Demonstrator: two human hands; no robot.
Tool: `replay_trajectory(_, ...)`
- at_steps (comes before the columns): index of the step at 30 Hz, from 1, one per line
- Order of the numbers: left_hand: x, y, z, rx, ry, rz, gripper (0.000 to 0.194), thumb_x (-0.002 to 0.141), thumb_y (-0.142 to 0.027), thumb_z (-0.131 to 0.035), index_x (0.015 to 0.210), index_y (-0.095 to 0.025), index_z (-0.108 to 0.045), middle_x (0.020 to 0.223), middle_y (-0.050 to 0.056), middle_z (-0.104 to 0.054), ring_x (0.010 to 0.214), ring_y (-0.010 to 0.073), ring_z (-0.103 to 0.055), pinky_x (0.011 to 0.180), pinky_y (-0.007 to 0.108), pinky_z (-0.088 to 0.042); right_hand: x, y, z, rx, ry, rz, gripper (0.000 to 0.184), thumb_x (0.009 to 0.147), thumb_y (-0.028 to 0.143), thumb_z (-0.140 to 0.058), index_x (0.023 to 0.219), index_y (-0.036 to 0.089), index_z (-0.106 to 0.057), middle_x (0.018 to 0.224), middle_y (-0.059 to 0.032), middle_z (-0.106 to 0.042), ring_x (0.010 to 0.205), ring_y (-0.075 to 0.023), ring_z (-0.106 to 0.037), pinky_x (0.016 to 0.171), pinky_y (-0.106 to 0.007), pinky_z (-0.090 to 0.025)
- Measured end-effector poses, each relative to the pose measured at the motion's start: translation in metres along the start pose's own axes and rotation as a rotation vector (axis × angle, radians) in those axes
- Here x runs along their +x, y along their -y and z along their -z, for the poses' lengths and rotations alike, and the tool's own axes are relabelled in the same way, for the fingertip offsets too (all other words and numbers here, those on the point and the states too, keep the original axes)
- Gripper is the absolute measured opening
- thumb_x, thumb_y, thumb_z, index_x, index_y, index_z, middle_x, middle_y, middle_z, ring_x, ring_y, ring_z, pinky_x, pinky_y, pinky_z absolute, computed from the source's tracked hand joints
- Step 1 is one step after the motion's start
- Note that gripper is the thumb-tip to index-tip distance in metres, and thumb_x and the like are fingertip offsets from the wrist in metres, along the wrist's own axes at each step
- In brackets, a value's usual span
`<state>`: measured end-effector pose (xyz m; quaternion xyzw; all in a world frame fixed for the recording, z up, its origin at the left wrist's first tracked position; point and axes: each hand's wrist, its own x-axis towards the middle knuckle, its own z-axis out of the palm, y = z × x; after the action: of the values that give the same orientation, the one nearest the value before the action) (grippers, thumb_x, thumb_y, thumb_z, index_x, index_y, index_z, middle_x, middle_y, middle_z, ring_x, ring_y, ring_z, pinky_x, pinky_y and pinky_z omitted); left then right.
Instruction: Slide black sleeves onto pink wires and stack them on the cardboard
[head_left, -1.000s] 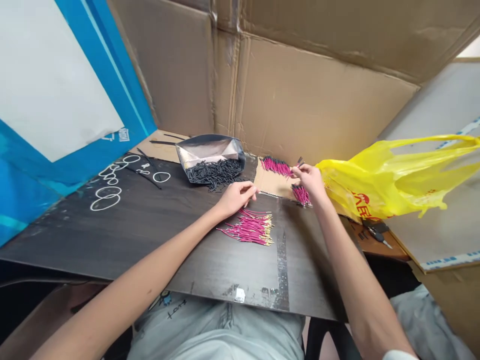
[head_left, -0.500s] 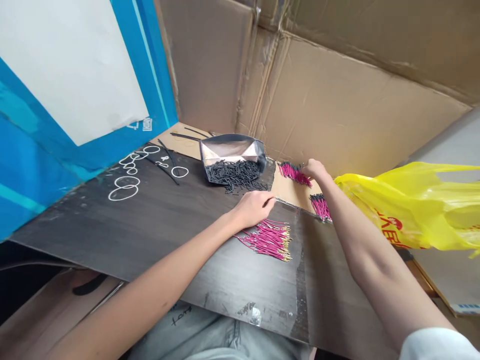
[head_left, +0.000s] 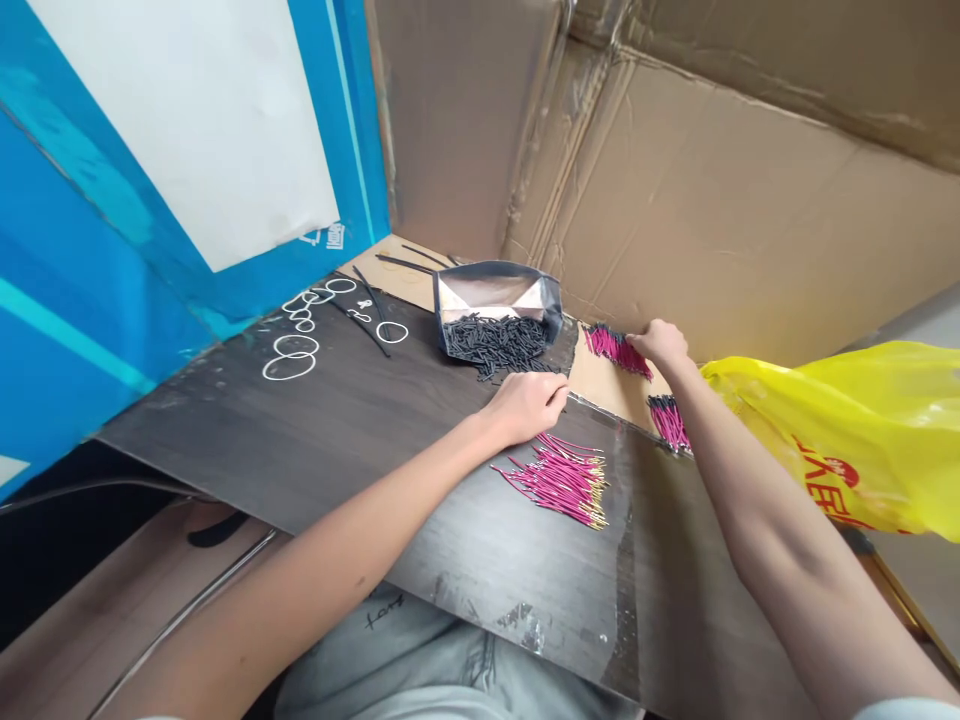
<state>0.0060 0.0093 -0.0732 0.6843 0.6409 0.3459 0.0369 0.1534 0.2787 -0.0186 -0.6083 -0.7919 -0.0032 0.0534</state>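
The left hand (head_left: 527, 405) is curled, contents hidden, loose pink wires (head_left: 555, 482) at its five o'clock; right hand (head_left: 661, 345) is at black-tipped pink wires (head_left: 613, 350), nine o'clock, grip unclear.

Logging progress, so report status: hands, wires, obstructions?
Right hand at far pink wires, grip unclear. Left hand curled by near pink wires, contents hidden. Yellow bag close beside right forearm, possible snag.

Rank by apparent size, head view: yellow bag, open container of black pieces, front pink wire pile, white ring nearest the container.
1. Yellow bag, cut off by frame.
2. Open container and front pink wire pile: close, pile nearer camera, so unranked.
3. White ring.
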Motion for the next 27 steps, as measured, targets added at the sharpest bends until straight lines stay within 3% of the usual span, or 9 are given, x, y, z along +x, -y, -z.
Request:
replay_trajectory(3,0.002,0.005,0.004,0.058,-0.06,0.122,0.029,0.101,-0.026,-0.045,0.088,-0.019,-0.07,0.089,0.008,-0.076,0.078,0.0229,-0.07,0.071,0.033,-0.045,-0.019,0.006,0.003,-0.017,-0.024,0.072,0.033,0.091,0.04,-0.066,0.11,0.015,-0.076,0.112,-0.0216,-0.074,0.11,-0.0341,-0.07,0.089,-0.04,-0.054)
replay_trajectory(7,0.006,0.02,0.015,0.107,-0.162,0.262,0.021,0.095,-0.019,-0.052,0.099,-0.02,-0.072,0.093,0.008,-0.075,0.082,0.0236,-0.069,0.074,0.034,-0.047,-0.076,0.015,0.004,0.105,0.031,0.336,0.022,0.094,0.035,-0.064,0.102,0.02,-0.077,0.102,-0.0118,-0.077,0.098,-0.0264,-0.072,0.081,-0.031,-0.05)
replay_trajectory(9,0.008,0.03,0.021,0.07,-0.157,0.208,0.021,0.091,-0.015,-0.054,0.099,-0.019,-0.073,0.095,0.007,-0.075,0.084,0.0217,-0.067,0.078,0.033,-0.049,-0.113,0.015,0.001,0.202,0.085,0.462,0.017,0.094,0.032,-0.064,0.098,0.02,-0.076,0.099,-0.0089,-0.077,0.09,-0.023,-0.071,0.076,-0.029,-0.048)
replay_trajectory(12,0.008,0.037,0.026,0.0,-0.068,0.019,0.023,0.091,-0.014,-0.053,0.097,-0.018,-0.075,0.101,0.006,-0.072,0.082,0.0182,-0.065,0.082,0.032,-0.051,-0.164,0.007,-0.006,0.317,0.15,0.601,0.015,0.096,0.031,-0.061,0.099,0.021,-0.073,0.095,-0.0061,-0.077,0.085,-0.0212,-0.07,0.075,-0.03,-0.048)
replay_trajectory(15,0.007,0.035,0.025,-0.016,0.026,-0.078,0.026,0.089,-0.012,-0.053,0.098,-0.019,-0.077,0.104,0.005,-0.07,0.083,0.0173,-0.064,0.082,0.032,-0.052,-0.196,-0.009,-0.014,0.36,0.157,0.689,0.015,0.097,0.025,-0.059,0.103,0.02,-0.071,0.1,-0.008,-0.074,0.086,-0.0216,-0.068,0.078,-0.033,-0.05)
replay_trajectory(21,0.008,0.017,0.024,-0.085,0.222,-0.165,0.032,0.079,-0.004,-0.055,0.094,-0.02,-0.078,0.099,0.004,-0.071,0.095,0.0193,-0.063,0.092,0.034,-0.05,-0.214,-0.04,-0.025,0.412,0.122,0.767,0.022,0.101,0.022,-0.052,0.11,0.018,-0.072,0.111,-0.0121,-0.07,0.105,-0.026,-0.066,0.094,-0.04,-0.051)
replay_trajectory(27,0.008,-0.005,0.018,-0.097,0.402,-0.22,0.018,0.089,-0.025,-0.065,0.099,-0.022,-0.08,0.096,0.004,-0.071,0.093,0.0194,-0.062,0.089,0.036,-0.047,-0.212,-0.049,-0.027,0.467,0.118,0.812,0.021,0.097,0.011,-0.055,0.11,0.016,-0.071,0.111,-0.0117,-0.068,0.108,-0.0263,-0.062,0.097,-0.04,-0.05)
